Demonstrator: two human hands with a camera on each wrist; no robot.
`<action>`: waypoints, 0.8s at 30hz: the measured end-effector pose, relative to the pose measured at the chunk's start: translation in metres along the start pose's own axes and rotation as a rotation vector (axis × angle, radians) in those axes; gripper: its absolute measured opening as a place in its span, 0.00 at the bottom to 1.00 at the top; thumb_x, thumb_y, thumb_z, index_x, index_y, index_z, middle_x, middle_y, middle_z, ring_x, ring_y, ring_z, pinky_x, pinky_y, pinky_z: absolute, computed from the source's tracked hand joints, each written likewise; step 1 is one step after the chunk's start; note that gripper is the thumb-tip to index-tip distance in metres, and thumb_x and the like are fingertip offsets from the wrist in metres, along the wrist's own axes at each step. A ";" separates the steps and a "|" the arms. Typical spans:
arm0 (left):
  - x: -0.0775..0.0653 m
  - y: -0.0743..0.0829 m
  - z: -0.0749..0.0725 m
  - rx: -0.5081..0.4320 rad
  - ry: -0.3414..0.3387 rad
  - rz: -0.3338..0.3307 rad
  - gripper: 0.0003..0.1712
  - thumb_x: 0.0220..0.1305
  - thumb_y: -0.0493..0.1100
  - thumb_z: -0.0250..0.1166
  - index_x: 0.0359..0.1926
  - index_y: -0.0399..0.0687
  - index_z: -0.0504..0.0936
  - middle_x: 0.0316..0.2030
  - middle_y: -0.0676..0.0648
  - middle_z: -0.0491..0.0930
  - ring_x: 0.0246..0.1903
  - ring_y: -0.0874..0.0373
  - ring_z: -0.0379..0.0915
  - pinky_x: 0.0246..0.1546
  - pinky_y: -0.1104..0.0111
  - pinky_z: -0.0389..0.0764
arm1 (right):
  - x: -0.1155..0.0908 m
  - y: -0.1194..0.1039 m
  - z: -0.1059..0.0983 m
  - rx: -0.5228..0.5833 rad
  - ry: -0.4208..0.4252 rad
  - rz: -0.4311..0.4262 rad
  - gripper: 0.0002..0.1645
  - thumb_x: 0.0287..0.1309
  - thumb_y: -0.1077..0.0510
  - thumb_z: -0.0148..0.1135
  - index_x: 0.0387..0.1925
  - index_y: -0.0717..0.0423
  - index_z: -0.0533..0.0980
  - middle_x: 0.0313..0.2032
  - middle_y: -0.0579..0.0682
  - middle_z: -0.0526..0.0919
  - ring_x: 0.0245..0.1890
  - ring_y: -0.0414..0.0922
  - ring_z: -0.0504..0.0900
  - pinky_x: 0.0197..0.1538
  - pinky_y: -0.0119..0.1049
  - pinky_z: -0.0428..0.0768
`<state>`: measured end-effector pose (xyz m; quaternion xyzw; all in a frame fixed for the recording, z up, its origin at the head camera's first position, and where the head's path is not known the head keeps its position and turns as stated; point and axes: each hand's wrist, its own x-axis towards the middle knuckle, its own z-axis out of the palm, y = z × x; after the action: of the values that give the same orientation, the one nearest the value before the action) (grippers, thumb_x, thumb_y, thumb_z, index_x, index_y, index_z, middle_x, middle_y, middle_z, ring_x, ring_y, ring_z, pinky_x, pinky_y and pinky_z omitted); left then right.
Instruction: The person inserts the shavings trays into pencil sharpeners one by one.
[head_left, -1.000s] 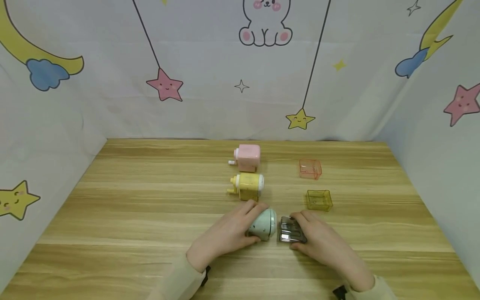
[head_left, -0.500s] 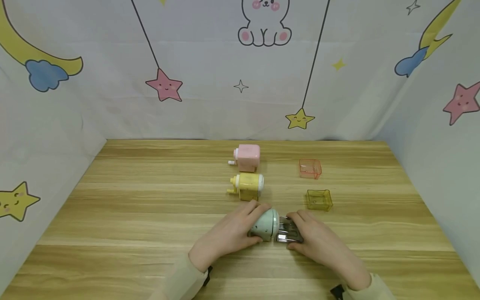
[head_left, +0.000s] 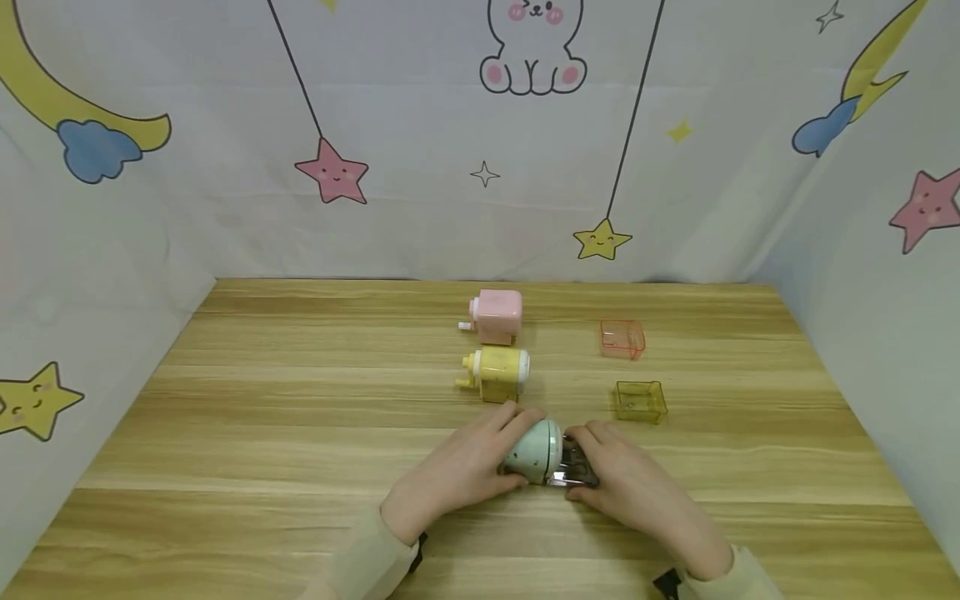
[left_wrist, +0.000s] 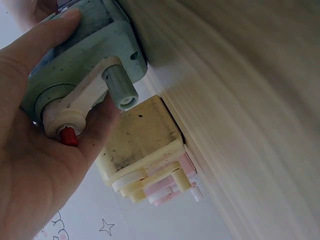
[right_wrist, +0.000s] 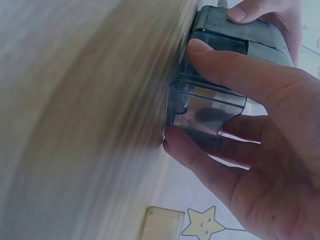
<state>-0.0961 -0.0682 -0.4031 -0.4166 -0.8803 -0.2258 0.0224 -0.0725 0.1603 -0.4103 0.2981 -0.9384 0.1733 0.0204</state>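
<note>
A mint-green crank pencil sharpener (head_left: 531, 454) lies under my left hand (head_left: 463, 468), which grips its body from the left. In the left wrist view its crank handle (left_wrist: 120, 87) and a red tip (left_wrist: 68, 135) show beside the palm. My right hand (head_left: 628, 473) holds a dark see-through shavings drawer (head_left: 572, 463) between thumb and fingers. The drawer sits partly inside the sharpener's right end; in the right wrist view its outer part (right_wrist: 210, 107) still shows. Just behind my left hand stands a yellow crank sharpener (head_left: 501, 372).
Farther back is a pink crank sharpener (head_left: 498, 315). To the right lie a yellow see-through drawer (head_left: 640, 402) and a red see-through drawer (head_left: 622, 338). A printed cloth (head_left: 420, 225) borders the wooden table (head_left: 300, 400) at the back and sides.
My right hand has moved left, bringing the dark drawer from beside the mint sharpener to partly inside it. My left hand and the sharpener have shifted slightly right.
</note>
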 end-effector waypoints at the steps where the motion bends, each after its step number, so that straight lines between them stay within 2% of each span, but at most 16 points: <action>1: 0.000 0.000 0.000 0.000 0.001 0.001 0.48 0.41 0.47 0.72 0.64 0.53 0.57 0.48 0.51 0.68 0.44 0.61 0.65 0.45 0.64 0.77 | 0.000 0.000 0.000 0.000 -0.002 -0.001 0.40 0.33 0.47 0.73 0.50 0.59 0.70 0.42 0.52 0.77 0.42 0.44 0.72 0.46 0.43 0.78; 24: 0.000 0.000 0.001 -0.021 -0.002 0.009 0.47 0.43 0.46 0.72 0.64 0.53 0.57 0.49 0.51 0.67 0.44 0.62 0.63 0.44 0.65 0.77 | 0.004 -0.003 0.002 -0.029 0.003 -0.018 0.40 0.33 0.47 0.73 0.50 0.60 0.69 0.41 0.51 0.77 0.41 0.43 0.71 0.44 0.42 0.79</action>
<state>-0.0963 -0.0682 -0.4039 -0.4210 -0.8760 -0.2345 0.0183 -0.0741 0.1552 -0.4106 0.3060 -0.9381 0.1599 0.0279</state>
